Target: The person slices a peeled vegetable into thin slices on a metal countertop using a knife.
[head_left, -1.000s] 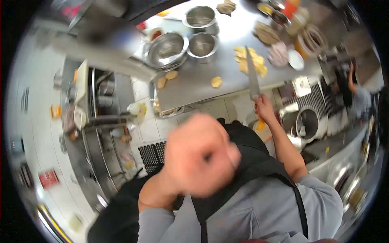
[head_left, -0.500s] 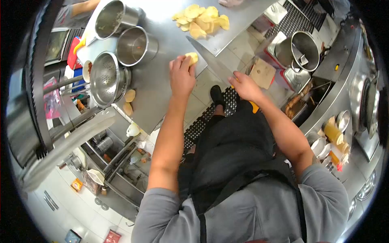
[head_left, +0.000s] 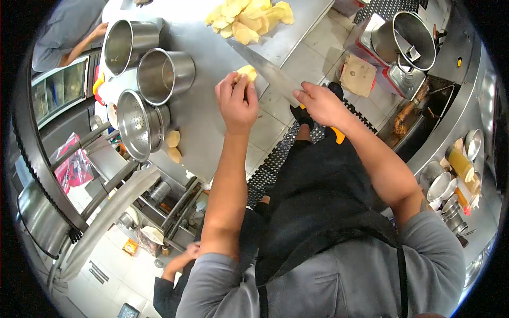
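My left hand (head_left: 238,105) is at the front edge of the steel table (head_left: 204,114), its fingers closed on a pale yellow slice (head_left: 247,72). My right hand (head_left: 322,107) grips the yellow handle (head_left: 338,135) of a large knife (head_left: 270,73). The wide blade points up and left, its tip over the table beyond the held slice. A pile of yellow slices (head_left: 248,20) lies past the knife tip. Two more slices (head_left: 173,139) rest near the table's left corner.
Steel pots (head_left: 183,77) and a perforated colander (head_left: 132,124) stand on the table's left. Another person's arm (head_left: 85,45) reaches in at upper left, and another person's hand (head_left: 193,249) shows at lower left. A big pot (head_left: 411,40) stands at upper right.
My left hand, raised near the camera and blurred a second ago, came down to the table edge with a slice. The knife now lies across the table edge beside it, and the view has turned.
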